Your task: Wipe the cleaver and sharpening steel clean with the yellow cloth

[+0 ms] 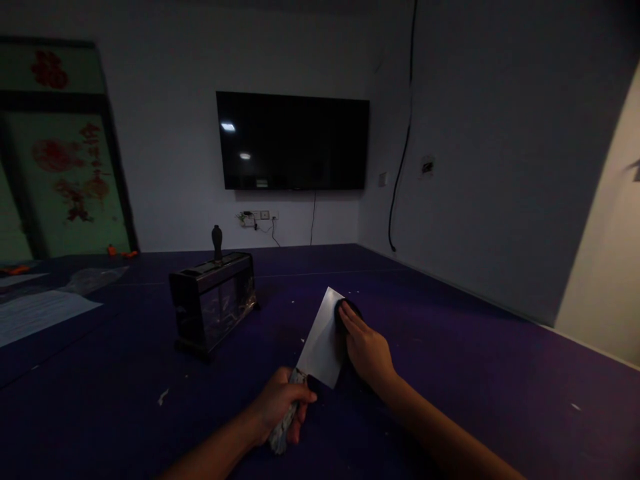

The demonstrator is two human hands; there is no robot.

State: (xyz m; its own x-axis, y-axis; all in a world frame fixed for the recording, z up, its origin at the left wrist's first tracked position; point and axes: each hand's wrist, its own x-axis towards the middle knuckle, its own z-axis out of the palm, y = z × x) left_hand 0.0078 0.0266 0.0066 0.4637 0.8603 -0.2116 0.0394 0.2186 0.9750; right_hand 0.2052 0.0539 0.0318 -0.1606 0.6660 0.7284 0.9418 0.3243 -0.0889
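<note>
My left hand (283,407) is wrapped around the handle (284,427) of a kitchen cleaver, which has a pale, mottled covering. The cleaver's broad, bright blade (320,340) points up and away from me, above the purple surface. My right hand (367,347) holds a dark, soft-looking pad or cloth (354,308) against the blade's right side, near its far end. The fingers lie close together over the pad and partly hide it, so its exact kind is unclear. To the left stands a black knife block (215,303) with clear sides and a dark handle (217,241) sticking up from its top.
The wide purple surface (450,373) carries small white scraps. Paper sheets (45,313) and a clear plastic bag (95,279) lie at the left. A television (293,143) hangs on the far wall, and a black cable (400,167) runs down the right wall.
</note>
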